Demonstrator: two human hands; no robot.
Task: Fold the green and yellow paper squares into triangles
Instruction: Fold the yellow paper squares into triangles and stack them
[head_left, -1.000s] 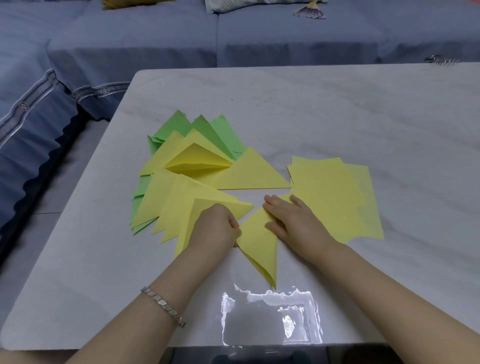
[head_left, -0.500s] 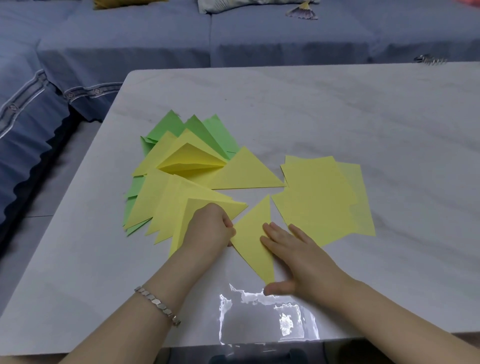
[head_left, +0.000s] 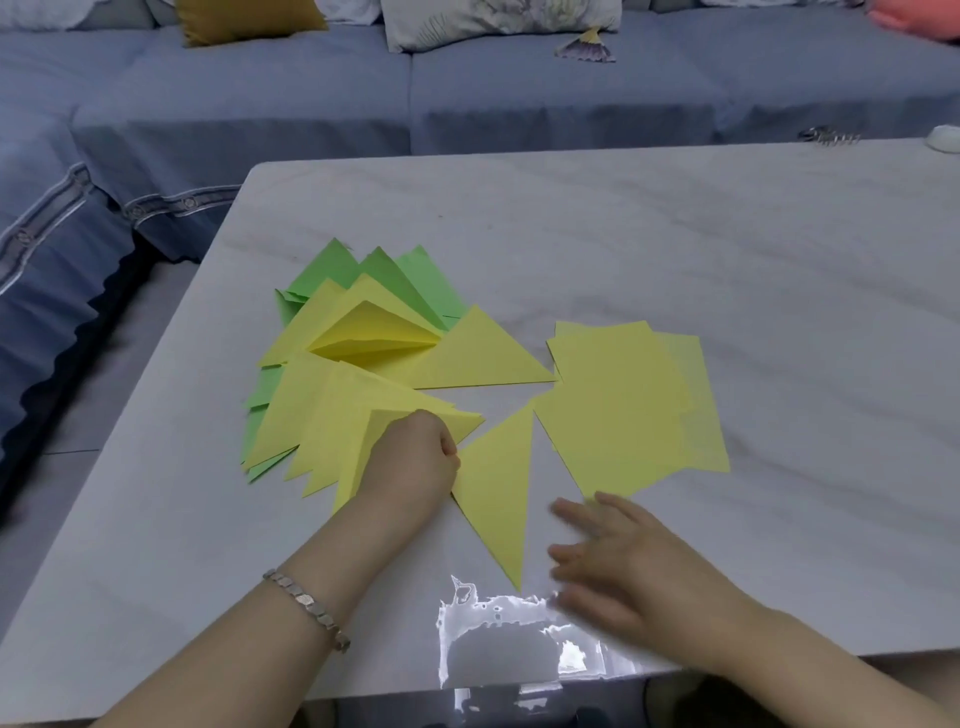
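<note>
The left hand (head_left: 415, 457) is curled into a loose fist, knuckles up, set on the corner of the yellow triangle (head_left: 496, 488) where its two shorter edges meet. Its fingertips are tucked under, so whether they pinch the paper or only bear down on it cannot be told. The right hand (head_left: 639, 571) is flat and spread, blurred, with nothing in it. It lies on the counter (head_left: 727, 234) just beside the triangle's long edge, not on the paper. The triangle lies flat between the two hands, one sharp tip pointing at the counter's near edge. The fold looks made, and the crease is probably what needs finishing. The left hand should serve as the anchor on the matched corners so the two layers cannot slide. The right fingertips can then run along the long edge from its middle out to each end, pressing firmly. That matters because some pieces in the pile of finished triangles (head_left: 332, 415) toward the left edge gape open, and one is plainly tented. Green triangles (head_left: 410, 280) show from under that pile on its far side. The stack of unfolded yellow squares (head_left: 623, 405) lies beyond the right hand, just beside the triangle's far tip. Its sheets are fanned askew, so only the top sheet should be taken.
</note>
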